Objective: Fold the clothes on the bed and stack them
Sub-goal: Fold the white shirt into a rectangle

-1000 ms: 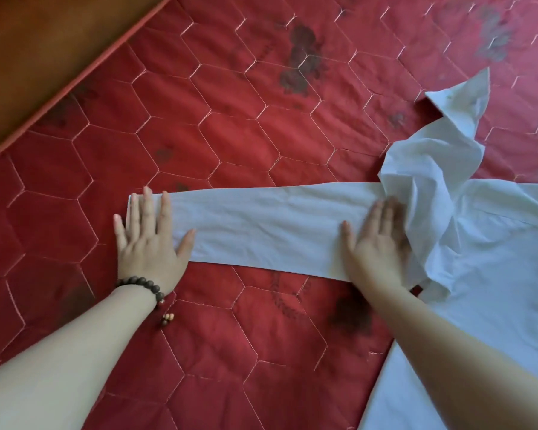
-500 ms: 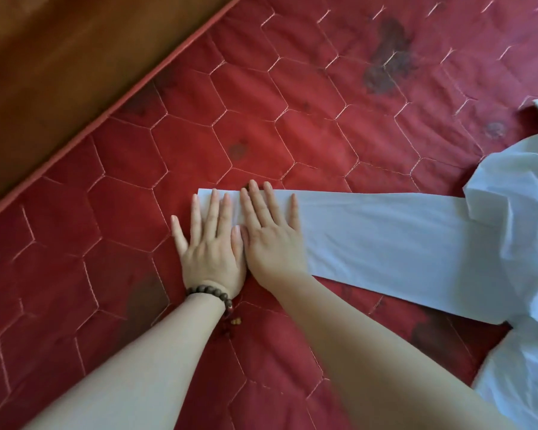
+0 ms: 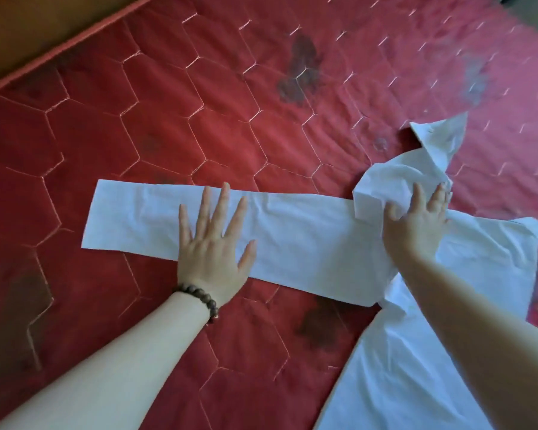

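White shirt (image 3: pixel 416 352) on red quilted mattress (image 3: pixel 168 119), smoothing step: sleeve (image 3: pixel 292 240) laid flat leftward, left hand (image 3: pixel 213 246) spread pressing mid-sleeve, right hand (image 3: pixel 416 225) spread on rumpled collar (image 3: pixel 398 181); next, probably flattening collar before folding sleeve inward.

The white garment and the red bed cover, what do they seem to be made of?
White garment: thin woven cloth, perhaps cotton; matte, it creases sharply and bunches near the right hand.
Red bed cover: padded quilted fabric with slight sheen, stitched in pale hexagons, with dark blotches.
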Demonstrator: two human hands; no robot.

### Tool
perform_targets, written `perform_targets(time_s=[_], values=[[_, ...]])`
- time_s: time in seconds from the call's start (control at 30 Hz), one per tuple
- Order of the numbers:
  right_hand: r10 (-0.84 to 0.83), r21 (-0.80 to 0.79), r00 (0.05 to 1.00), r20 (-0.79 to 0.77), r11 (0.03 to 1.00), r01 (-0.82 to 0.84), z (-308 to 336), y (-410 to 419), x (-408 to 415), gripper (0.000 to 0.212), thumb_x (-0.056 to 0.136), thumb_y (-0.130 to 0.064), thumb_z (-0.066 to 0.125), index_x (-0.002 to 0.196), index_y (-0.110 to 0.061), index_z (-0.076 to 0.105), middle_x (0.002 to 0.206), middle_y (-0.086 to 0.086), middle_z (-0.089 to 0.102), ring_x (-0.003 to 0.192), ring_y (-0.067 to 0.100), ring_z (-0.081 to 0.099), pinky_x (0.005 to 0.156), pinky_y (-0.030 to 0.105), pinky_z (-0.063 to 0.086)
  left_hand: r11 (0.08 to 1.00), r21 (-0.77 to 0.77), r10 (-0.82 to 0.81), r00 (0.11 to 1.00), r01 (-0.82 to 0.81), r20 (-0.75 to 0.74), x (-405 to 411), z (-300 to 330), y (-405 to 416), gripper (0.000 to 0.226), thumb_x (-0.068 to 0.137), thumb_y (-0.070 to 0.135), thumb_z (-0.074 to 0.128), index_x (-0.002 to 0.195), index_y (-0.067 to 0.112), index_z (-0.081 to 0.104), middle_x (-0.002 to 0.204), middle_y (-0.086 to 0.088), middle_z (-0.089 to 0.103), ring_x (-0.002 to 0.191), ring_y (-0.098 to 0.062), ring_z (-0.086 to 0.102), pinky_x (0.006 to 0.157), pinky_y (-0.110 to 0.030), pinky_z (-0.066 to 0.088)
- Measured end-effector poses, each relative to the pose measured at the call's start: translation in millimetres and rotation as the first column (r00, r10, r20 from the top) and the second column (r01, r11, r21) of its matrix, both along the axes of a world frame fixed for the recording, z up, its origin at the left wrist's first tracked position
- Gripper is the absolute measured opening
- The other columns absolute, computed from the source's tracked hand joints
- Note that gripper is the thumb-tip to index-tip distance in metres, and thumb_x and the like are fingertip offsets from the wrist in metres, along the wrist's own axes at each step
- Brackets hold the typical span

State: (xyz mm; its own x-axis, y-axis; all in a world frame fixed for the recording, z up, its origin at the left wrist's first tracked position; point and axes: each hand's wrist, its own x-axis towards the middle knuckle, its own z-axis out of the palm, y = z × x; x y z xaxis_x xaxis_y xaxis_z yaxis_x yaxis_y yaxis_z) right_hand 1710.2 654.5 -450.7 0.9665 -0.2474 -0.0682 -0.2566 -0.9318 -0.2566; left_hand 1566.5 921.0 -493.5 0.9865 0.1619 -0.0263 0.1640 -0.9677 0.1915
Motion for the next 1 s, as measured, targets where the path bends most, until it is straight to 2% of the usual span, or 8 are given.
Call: perform_targets(time_s=[0.13,0.37,0.53,0.63,0.7,0.83,0.93,1.0], values=[[-0.276,0.234,0.959,-0.064,0.93,0.283,-10.2,-34.6,35.6,0.066,0.092,-0.034,0.055,0.149,-0.016,0.029,0.155,0.013,0.026,0.143,0.027,0.026,0.114,0.036,0.021,0.992,0.114,0.071,0.986,-0.054,-0.153,13.2,-16.0,-21.5,0.071,0.091,0.061,0.016,0.154,0.029,0.011,0.163,-0.005,0.002,0.149,-0.029,-0.004,0.116,-0.061,-0.003],[-0.462,0.337,0.887,-0.031,0.83,0.444,-10.7,-60.9,104.2,0.09,0.08,-0.022,0.06,0.152,-0.036,0.008,0.141,0.004,0.045,0.123,0.03,0.051,0.101,0.042,0.042,0.989,0.135,0.072,0.997,-0.066,-0.041,13.5,-27.5,-24.2,0.073,0.084,0.056,0.032,0.15,0.023,0.034,0.159,-0.008,0.022,0.148,-0.031,0.015,0.115,-0.063,0.006],[-0.575,0.573,0.818,0.007,0.673,0.468,0.6,-62.3,130.0,0.068,0.085,-0.015,0.051,0.143,-0.039,0.027,0.112,0.001,0.053,0.103,0.024,0.058,0.09,0.031,0.046,0.987,0.142,0.073,0.997,-0.072,-0.003,12.9,-27.5,-24.2,0.073,0.084,0.054,0.033,0.149,0.023,0.035,0.159,-0.008,0.023,0.147,-0.032,0.016,0.115,-0.062,0.006],[-0.268,0.405,0.941,0.206,0.899,0.167,20.4,-42.1,107.8,0.049,0.088,-0.014,0.047,0.134,-0.029,0.042,0.093,0.003,0.056,0.095,0.03,0.06,0.071,0.026,0.034,0.988,0.136,0.079,0.997,-0.077,-0.009,13.1,-25.9,-25.0,0.072,0.085,0.055,0.032,0.149,0.023,0.034,0.159,-0.009,0.024,0.147,-0.032,0.016,0.115,-0.062,0.007],[0.062,0.309,0.955,0.289,0.938,-0.154,31.2,-14.7,72.8,0.048,0.088,-0.006,0.045,0.13,-0.026,0.053,0.104,0.006,0.065,0.094,0.029,0.06,0.07,0.027,0.034,0.988,0.129,0.084,0.996,-0.082,-0.01,13.4,-25.8,-24.6,0.071,0.086,0.055,0.031,0.15,0.023,0.034,0.159,-0.008,0.024,0.148,-0.031,0.015,0.115,-0.061,0.006],[0.717,0.024,0.654,0.242,0.67,-0.742,27.5,44.6,-17.7,0.066,0.079,0.007,0.054,0.139,-0.02,0.051,0.12,0.007,0.064,0.077,0.035,0.063,0.063,0.034,0.044,0.992,0.098,0.077,0.997,-0.077,0.003,11.8,-25.6,-24.4,0.069,0.089,0.053,0.029,0.15,0.022,0.033,0.159,-0.007,0.023,0.148,-0.03,0.015,0.115,-0.062,0.008],[0.899,-0.02,0.398,-0.184,0.401,-0.916,-1.4,68.8,-71.4,0.067,0.09,-0.006,0.043,0.15,-0.027,0.025,0.145,0.005,0.042,0.134,0.033,0.035,0.105,0.049,0.025,0.995,0.064,0.08,0.997,-0.079,-0.009,11.7,-21.9,-24.7,0.072,0.087,0.052,0.03,0.15,0.017,0.031,0.16,-0.007,0.022,0.148,-0.028,0.013,0.116,-0.059,0.005],[0.858,0.08,0.437,-0.271,0.472,-0.878,-14.1,73.7,-94.8,0.072,0.093,-0.007,0.037,0.153,-0.035,0.008,0.159,0.005,0.015,0.148,0.032,0.001,0.117,0.053,0.0,0.995,0.039,0.091,0.994,-0.089,-0.053,11.6,-17.4,-24.1,0.075,0.087,0.048,0.029,0.152,0.012,0.021,0.161,-0.008,0.016,0.149,-0.025,0.007,0.118,-0.057,0.002]])
